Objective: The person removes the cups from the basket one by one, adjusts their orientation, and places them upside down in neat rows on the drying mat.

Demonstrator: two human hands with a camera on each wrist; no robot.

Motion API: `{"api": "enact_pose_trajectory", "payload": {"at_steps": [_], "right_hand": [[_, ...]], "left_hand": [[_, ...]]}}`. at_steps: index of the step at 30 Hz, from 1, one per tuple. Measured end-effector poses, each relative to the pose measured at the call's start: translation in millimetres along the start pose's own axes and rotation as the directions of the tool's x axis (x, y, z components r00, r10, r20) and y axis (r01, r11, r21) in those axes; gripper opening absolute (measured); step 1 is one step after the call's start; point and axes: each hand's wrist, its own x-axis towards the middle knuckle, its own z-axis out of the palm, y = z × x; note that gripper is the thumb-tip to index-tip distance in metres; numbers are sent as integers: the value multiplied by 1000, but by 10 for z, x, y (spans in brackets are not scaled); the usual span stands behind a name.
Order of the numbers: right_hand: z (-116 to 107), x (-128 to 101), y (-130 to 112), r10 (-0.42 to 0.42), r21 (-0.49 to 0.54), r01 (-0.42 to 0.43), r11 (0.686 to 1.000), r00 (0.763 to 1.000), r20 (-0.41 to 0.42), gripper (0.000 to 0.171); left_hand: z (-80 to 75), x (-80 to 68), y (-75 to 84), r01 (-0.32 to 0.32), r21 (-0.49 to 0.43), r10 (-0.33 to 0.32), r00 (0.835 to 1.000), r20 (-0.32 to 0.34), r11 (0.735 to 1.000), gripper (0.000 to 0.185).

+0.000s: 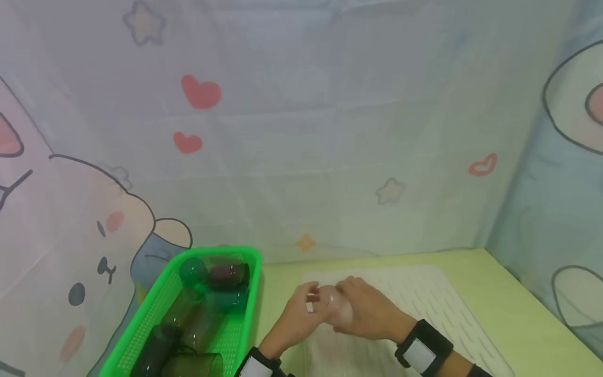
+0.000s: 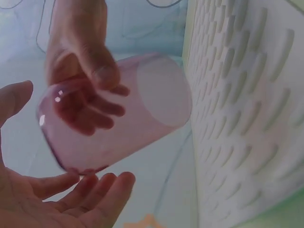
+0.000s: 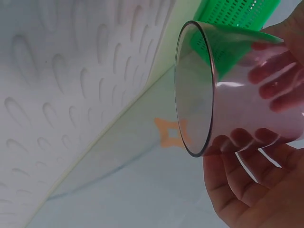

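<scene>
A clear pink drinking cup (image 1: pixel 335 303) is held above the white ribbed mat (image 1: pixel 377 348), tilted onto its side. My right hand (image 1: pixel 369 309) grips it, fingers curled along its wall, as the right wrist view shows. Close by is my left hand (image 1: pixel 301 309), at the base end of the cup. The left wrist view shows the left thumb standing apart from the cup (image 2: pixel 109 142), with loosely bent fingertips (image 2: pixel 102 190) at the lower edge of its base. In the right wrist view the open rim (image 3: pixel 209 128) faces the mat, and finger shapes show through the pink wall.
On the left stands a green plastic basket (image 1: pixel 256 262) with several tinted cups lying in it, including a teal one (image 1: pixel 193 272) and an olive one (image 1: pixel 195 365). A yellow-green tabletop (image 1: pixel 499 283) lies beneath, with a printed cloth backdrop (image 1: pixel 292 157) rising behind it.
</scene>
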Motion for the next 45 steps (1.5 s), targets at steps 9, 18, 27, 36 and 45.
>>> {"api": "enact_pose_trajectory", "payload": {"at_steps": [9, 18, 27, 36, 45], "right_hand": [[55, 66, 119, 122, 103, -124, 987, 992, 26, 72], [142, 136, 231, 242, 294, -253, 921, 967, 74, 77], [290, 311, 284, 337, 408, -342, 846, 937, 86, 74], [512, 526, 382, 489, 440, -463, 769, 870, 62, 62], [626, 683, 401, 557, 464, -515, 721, 829, 54, 67]], "left_hand": [[-420, -77, 132, -63, 413, 77, 997, -18, 908, 64], [-895, -212, 356, -37, 598, 9, 999, 49, 801, 52], [-1181, -318, 346, 30, 672, -67, 997, 30, 740, 45], [-1287, -457, 236, 60, 729, -110, 994, 21, 682, 41], [-1340, -604, 282, 102, 733, -203, 978, 50, 673, 41]]}}
